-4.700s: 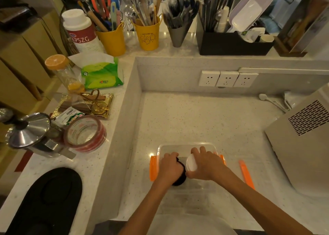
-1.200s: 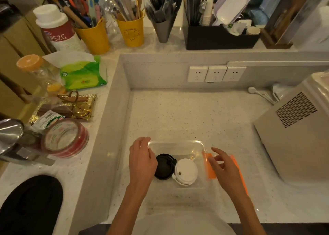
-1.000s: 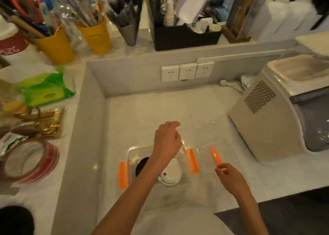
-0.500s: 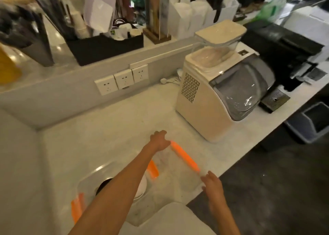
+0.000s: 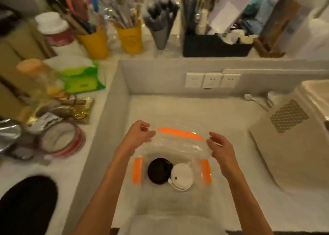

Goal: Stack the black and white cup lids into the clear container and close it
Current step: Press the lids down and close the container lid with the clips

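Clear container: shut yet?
Open. Both hands hold the clear cover above the clear container; both lid stacks sit uncovered inside.

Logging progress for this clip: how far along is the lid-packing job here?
Done: black lids and white lids sit side by side in the clear container. In hand: left hand and right hand hold its clear cover above it. Left: seating the cover and closing the orange clips.

Motion blur smears the clear cover (image 5: 179, 145) and shelf clutter (image 5: 124, 21).
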Demonstrator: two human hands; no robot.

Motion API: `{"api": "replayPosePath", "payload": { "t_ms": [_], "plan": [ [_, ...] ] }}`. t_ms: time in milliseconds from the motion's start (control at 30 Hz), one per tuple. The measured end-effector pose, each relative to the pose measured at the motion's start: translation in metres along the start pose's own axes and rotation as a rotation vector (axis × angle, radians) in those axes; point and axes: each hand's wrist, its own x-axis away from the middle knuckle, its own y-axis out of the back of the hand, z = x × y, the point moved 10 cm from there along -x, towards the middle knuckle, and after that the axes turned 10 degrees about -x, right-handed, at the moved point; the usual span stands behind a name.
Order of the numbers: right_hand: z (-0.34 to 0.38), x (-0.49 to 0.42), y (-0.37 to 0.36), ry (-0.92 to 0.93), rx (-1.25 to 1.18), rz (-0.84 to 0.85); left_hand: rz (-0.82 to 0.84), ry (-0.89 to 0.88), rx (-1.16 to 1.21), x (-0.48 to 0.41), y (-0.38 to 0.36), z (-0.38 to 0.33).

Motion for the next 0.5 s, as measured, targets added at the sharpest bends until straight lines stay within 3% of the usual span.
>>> {"api": "replayPosePath", "payload": {
  "t_ms": [133, 267, 500],
  "plan": [
    [0.004, 0.030, -0.034, 0.088, 0.201, 0.108, -0.149, 0.067, 0.007, 0.046, 0.024, 0.057],
    [-0.010, 0.067, -0.022, 0.134, 0.312, 0.090, -0.223, 0.078, 0.049, 0.090, 0.007, 0.086],
    [-0.039, 0.083, -0.004, 0.025, 0.296, 0.062, -0.242, 0.090, 0.048, 0.109, -0.015, 0.091]
  ]
}}
